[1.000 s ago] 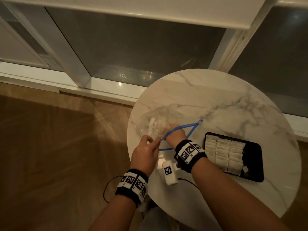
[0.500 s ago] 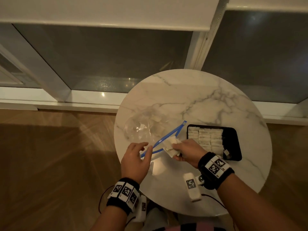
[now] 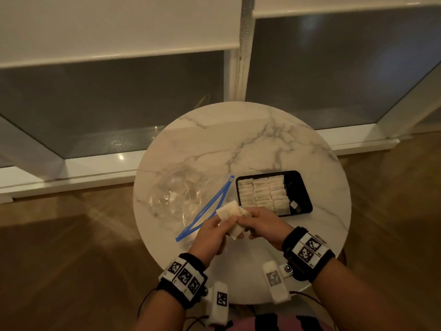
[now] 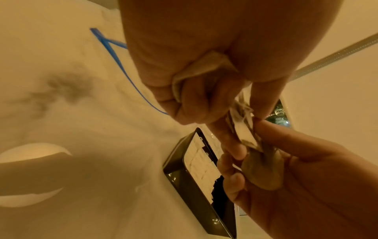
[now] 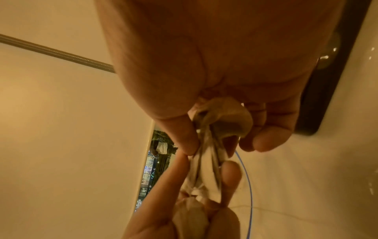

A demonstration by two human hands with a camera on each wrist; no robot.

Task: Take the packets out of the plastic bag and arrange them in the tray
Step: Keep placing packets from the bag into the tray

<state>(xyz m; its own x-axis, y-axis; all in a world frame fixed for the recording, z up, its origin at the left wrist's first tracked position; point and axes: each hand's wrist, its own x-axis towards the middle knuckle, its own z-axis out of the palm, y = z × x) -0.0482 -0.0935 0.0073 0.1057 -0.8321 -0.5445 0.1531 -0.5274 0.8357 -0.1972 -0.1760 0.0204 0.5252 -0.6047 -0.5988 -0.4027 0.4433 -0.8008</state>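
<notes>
A small bunch of white packets (image 3: 231,214) is held above the table's near edge between both hands. My left hand (image 3: 212,231) pinches the bunch from the left, and one packet (image 4: 199,71) is tucked in its curled fingers. My right hand (image 3: 260,223) grips the packets (image 5: 206,163) from the right. The clear plastic bag (image 3: 181,194) with a blue zip strip (image 3: 210,206) lies open on the left of the table, more packets inside. The black tray (image 3: 303,194) sits to the right, rows of packets filling its left part.
The round marble table (image 3: 262,144) is small, its rim close to both wrists. Wooden floor lies to the left and right. A window wall with a white sill stands behind the table.
My right hand came out of the bag with packets and moved toward the near edge. My left hand let go of the bag's opening and took hold of the bunch too.
</notes>
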